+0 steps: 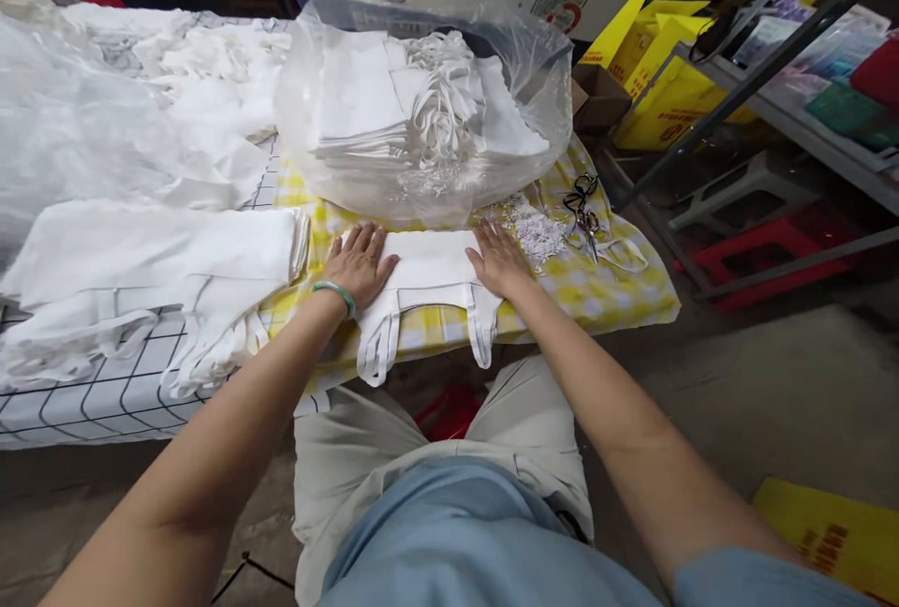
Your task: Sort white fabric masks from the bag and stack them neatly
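A white cloth garment with narrow straps (431,258), like a camisole, lies flat on the yellow checked tablecloth (618,293) in front of me. My left hand (358,262) rests on its left end, fingers spread, a green bangle at the wrist. Flat on the right end is my right hand (500,259), fingers stretched out. The strap loops hang toward me over the table's front edge. Just beyond, a clear plastic bag (548,120) holds a thick stack of similar white garments (361,87) with bunched straps.
At left lies another pile of white strapped garments (154,246). Thread scraps (537,230), black-handled scissors (582,204) and a loose white strap (625,254) are at right. A metal rack (829,139) stands beyond the table's right edge. Sheer plastic (91,120) covers the back left.
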`<state>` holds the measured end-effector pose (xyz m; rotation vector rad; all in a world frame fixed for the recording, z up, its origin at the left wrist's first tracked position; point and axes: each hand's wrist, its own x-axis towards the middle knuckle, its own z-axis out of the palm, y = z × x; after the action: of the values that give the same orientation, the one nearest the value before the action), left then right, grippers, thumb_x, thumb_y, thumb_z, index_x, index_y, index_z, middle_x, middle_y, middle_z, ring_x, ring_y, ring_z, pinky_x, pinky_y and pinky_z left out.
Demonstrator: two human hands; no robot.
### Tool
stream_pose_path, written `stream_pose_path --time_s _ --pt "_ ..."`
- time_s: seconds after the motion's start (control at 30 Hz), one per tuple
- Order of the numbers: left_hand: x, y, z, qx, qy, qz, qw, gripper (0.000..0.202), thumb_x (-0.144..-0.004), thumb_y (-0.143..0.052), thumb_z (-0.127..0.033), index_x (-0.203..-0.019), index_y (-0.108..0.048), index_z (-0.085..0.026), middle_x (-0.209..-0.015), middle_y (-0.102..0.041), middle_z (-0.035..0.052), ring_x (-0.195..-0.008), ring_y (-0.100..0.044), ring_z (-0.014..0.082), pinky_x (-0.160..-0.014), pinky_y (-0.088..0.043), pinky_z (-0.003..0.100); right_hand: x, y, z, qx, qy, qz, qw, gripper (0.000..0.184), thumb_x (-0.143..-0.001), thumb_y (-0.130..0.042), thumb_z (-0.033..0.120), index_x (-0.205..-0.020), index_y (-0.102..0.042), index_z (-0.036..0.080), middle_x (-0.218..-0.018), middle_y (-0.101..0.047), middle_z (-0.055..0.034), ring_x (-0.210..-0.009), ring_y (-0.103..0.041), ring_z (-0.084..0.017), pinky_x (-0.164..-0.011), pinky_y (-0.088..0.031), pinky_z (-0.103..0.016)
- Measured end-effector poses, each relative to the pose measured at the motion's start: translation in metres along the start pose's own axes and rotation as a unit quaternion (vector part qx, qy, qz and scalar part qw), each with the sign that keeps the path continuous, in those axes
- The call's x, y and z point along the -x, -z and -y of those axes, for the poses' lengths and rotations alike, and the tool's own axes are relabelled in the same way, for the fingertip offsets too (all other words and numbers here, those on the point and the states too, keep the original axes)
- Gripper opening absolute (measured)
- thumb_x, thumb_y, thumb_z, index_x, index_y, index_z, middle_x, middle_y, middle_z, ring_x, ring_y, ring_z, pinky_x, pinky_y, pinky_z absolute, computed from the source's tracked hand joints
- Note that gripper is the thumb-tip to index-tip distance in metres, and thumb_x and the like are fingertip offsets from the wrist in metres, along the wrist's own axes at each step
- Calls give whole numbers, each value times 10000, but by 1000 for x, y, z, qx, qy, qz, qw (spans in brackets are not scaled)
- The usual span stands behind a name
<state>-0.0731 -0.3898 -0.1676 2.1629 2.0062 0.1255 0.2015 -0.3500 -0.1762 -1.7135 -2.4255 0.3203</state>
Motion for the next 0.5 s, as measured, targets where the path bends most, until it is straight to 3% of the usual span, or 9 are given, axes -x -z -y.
stream_pose_path --time_s 0.13,0.23,0.3,0.4,0.43,0.5 --pt "3 6 -9 5 13 7 1000 679 -930 -254 -525 -1501 -229 -157 -1577 -177 98 -1455 -113 281 -1161 -83 527 2 1 -2 -1 6 -2 1000 631 -951 -275 465 -1466 -318 103 -1560 -230 -101 -1452 -128 -283 -1177 -106 -462" --pt "23 16 -17 20 11 9 1000 627 -938 -315 -458 -1470 -305 -125 -1561 -220 120 -1452 -129 289 -1163 -79 543 8 5 0 9 12 -10 1000 605 -942 -307 434 -1438 -363 92 -1535 -291 -130 -1432 -196 -299 -1159 -164 -477" --pt "40 23 -9 44 -18 -45 998 563 -923 -394 -421 -1409 -413 -139 -1529 -310 120 -1438 -187 288 -1168 -108 534 10 8 8 24 -2 -50 998 569 -909 -395 394 -1380 -437 77 -1483 -375 -174 -1394 -266 -346 -1122 -210 -528" --pt "69 41 38 118 -14 -199 973 440 -898 -461 -374 -1265 -554 -149 -1409 -481 131 -1347 -381 237 -1148 -270 405 10 12 49 -2 86 -170 982 446 -857 -467 284 -1248 -547 84 -1336 -522 -202 -1291 -401 -335 -1082 -279 -505" --pt "79 49 65 144 16 -250 957 391 -885 -476 -346 -1204 -589 -149 -1342 -537 136 -1289 -449 223 -1120 -322 370 8 13 71 -43 119 -182 975 386 -851 -474 274 -1182 -584 110 -1239 -587 -184 -1205 -480 -309 -1045 -337 -470" --pt "98 70 127 178 119 -327 921 308 -844 -508 -284 -1093 -627 -148 -1215 -606 149 -1180 -536 240 -1068 -383 381 0 9 124 -154 167 -145 963 274 -844 -484 282 -1043 -629 163 -1042 -660 -121 -979 -592 -241 -918 -443 -384"
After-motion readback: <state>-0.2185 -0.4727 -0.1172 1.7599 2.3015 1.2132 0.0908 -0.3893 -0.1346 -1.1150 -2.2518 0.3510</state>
